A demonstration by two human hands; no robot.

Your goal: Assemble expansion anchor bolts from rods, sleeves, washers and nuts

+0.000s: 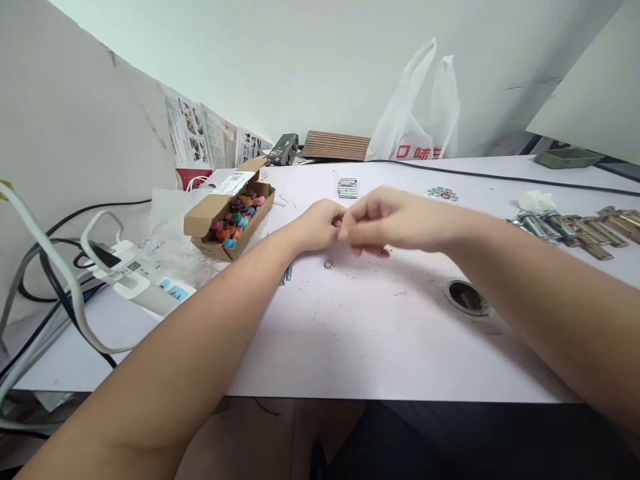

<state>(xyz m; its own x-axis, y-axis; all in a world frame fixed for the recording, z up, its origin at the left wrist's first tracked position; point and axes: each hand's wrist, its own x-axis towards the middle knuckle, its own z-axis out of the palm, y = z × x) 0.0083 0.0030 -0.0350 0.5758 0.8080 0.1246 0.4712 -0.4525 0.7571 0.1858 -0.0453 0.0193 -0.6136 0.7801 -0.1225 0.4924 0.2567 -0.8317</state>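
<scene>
Left grip (320,225) curled, touching right grip (385,223), washer (329,265) below

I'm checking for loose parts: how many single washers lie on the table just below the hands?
1: a small washer lies flat on the table, just below the left hand. Others may be hidden under the right hand.

Small metal washer (329,265), flat on the white table just below the closed, meeting fingertips. Bolt (289,272) close by to its left, mostly hidden behind the forearm. Whatever sits pinched between the fingers: too small to tell.
</scene>
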